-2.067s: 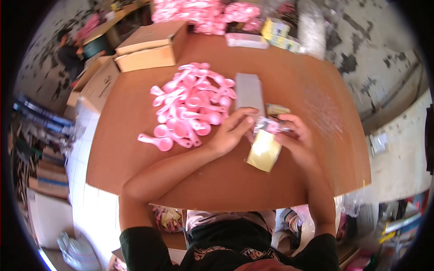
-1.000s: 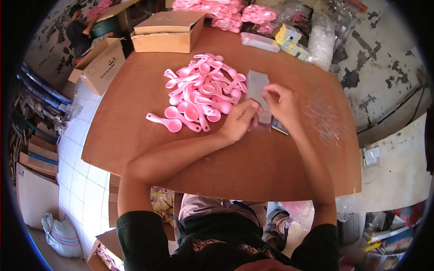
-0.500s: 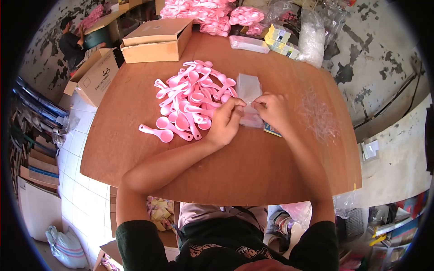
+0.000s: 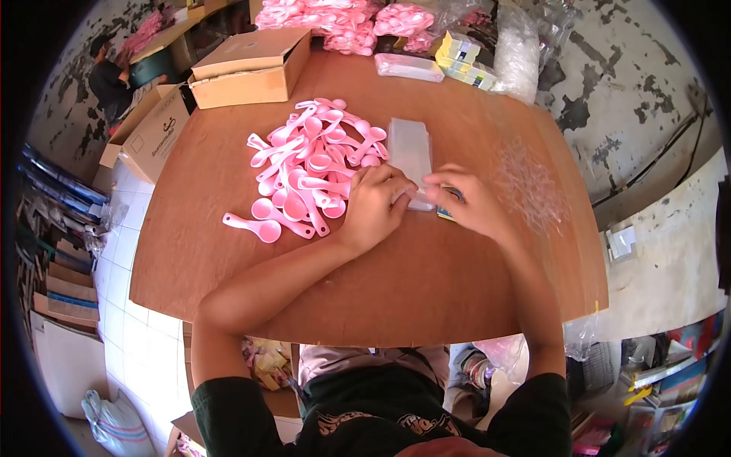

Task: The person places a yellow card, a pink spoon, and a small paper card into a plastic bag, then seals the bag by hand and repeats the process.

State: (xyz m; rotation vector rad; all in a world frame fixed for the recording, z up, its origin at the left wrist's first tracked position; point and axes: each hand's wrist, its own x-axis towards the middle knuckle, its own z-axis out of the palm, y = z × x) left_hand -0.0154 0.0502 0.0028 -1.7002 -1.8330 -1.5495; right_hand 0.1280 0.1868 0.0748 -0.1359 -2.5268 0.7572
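My left hand (image 4: 377, 202) is closed, thumb and fingers pinching a clear plastic bag (image 4: 403, 195) that my fingers partly hide. Close to its right, my right hand (image 4: 468, 202) has its fingers apart, tips near the bag's edge; any contact is hard to make out. Just beyond both hands lies a stack of clear plastic bags (image 4: 410, 145). A heap of pink plastic scoops (image 4: 316, 160) spreads left of my left hand, with one scoop (image 4: 255, 227) at its near edge. A small blue and yellow item (image 4: 445, 214) shows partly beneath my right hand.
Thin clear plastic strips (image 4: 533, 186) lie on the right of the brown table (image 4: 365, 297). Along the back are a cardboard box (image 4: 247, 72), bagged pink scoops (image 4: 327, 23), a clear package (image 4: 409, 67) and yellow-white boxes (image 4: 461, 57). Another person (image 4: 110, 80) sits far left.
My right hand has loosened its pinch and spread its fingers. My left hand has turned and keeps its pinch on the plastic. The whole view has shifted slightly.
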